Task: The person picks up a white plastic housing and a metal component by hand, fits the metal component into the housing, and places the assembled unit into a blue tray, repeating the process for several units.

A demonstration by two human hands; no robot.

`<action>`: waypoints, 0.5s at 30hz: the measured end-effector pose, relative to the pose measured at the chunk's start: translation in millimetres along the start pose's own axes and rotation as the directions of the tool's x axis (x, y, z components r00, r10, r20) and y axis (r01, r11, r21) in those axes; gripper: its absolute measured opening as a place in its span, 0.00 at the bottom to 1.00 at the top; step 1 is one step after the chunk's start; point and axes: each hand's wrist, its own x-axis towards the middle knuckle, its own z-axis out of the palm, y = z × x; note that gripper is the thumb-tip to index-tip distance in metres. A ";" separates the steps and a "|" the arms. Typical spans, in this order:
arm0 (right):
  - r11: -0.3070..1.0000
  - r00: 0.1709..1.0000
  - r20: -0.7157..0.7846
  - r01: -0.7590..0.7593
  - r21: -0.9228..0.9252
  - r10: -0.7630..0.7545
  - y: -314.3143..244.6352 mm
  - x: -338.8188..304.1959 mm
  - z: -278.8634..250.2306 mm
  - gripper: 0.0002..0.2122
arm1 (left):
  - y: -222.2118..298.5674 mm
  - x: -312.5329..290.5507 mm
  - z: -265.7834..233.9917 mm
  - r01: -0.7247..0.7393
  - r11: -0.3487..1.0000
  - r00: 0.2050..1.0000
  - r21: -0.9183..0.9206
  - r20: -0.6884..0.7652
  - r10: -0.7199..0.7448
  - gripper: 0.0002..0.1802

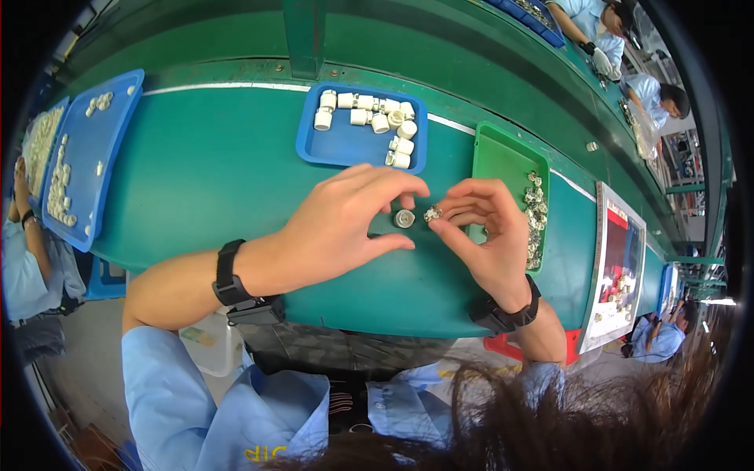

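Note:
On the green table a small round white socket [404, 219] stands with its open, metal-lined end up. My left hand [345, 216] is just to its left, thumb and fingers spread around it without closing on it. Between the thumb and fingertips of my right hand [491, 231] is a small metal-and-white insert [432, 213], held just right of the socket. Beyond my hands, a blue tray [345, 149] holds several white sockets [361, 117]. Beside my right hand, a green tray [491, 149] holds a pile of similar small metal inserts [536, 220].
Blue trays [118, 149] with white parts stand at the far left, near another person's arm [31, 235]. A framed board [624, 275] with parts lies on the right. A green metal post [305, 39] rises behind the table. Other people [601, 35] work at the far right.

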 end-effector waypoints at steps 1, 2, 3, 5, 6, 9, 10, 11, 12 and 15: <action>0.999 0.999 -0.018 0.028 -0.045 -0.029 -0.4 1.1 -0.7 0.20 | -2.1 0.2 -1.2 0.000 0.999 1.000 0.036 0.015 -0.001 0.22; 0.998 1.000 -0.005 0.024 -0.052 -0.024 -1.1 1.7 -0.2 0.20 | -4.7 0.1 -1.7 0.001 0.997 1.000 0.071 0.031 -0.003 0.23; 0.993 0.999 0.020 0.044 -0.107 -0.042 -2.0 1.9 1.2 0.20 | -7.6 -0.3 -1.4 0.002 0.994 0.999 0.106 0.048 -0.007 0.24; 0.974 0.995 0.071 0.087 -0.209 -0.074 -2.3 2.4 4.3 0.18 | -16.1 -1.6 3.0 0.000 0.993 0.998 0.121 0.066 -0.008 0.22; 0.974 0.994 0.083 0.083 -0.211 -0.067 -1.2 3.6 5.2 0.18 | -19.6 -1.7 5.2 -0.010 0.989 0.996 0.145 0.094 -0.004 0.20; 0.915 0.975 0.135 0.211 -0.344 -0.174 3.7 7.5 7.9 0.15 | -29.6 -4.5 10.6 0.004 0.987 0.992 0.161 0.125 -0.024 0.17; 0.916 0.975 0.146 0.206 -0.343 -0.165 3.6 7.4 8.3 0.15 | -29.6 -4.1 11.2 0.019 0.987 0.990 0.160 0.134 -0.040 0.15; 0.896 0.968 0.160 0.241 -0.372 -0.193 1.6 8.0 8.3 0.15 | -30.0 -3.9 11.9 0.033 0.987 0.988 0.160 0.144 -0.056 0.14; 0.875 0.959 0.175 0.275 -0.400 -0.221 -0.9 8.6 8.2 0.15 | -30.8 -3.8 12.7 0.043 0.988 0.988 0.151 0.140 -0.065 0.14; 0.837 0.944 0.200 0.326 -0.440 -0.263 -3.2 8.5 9.4 0.14 | -32.4 -3.7 13.9 0.016 0.989 0.991 0.150 0.131 -0.036 0.13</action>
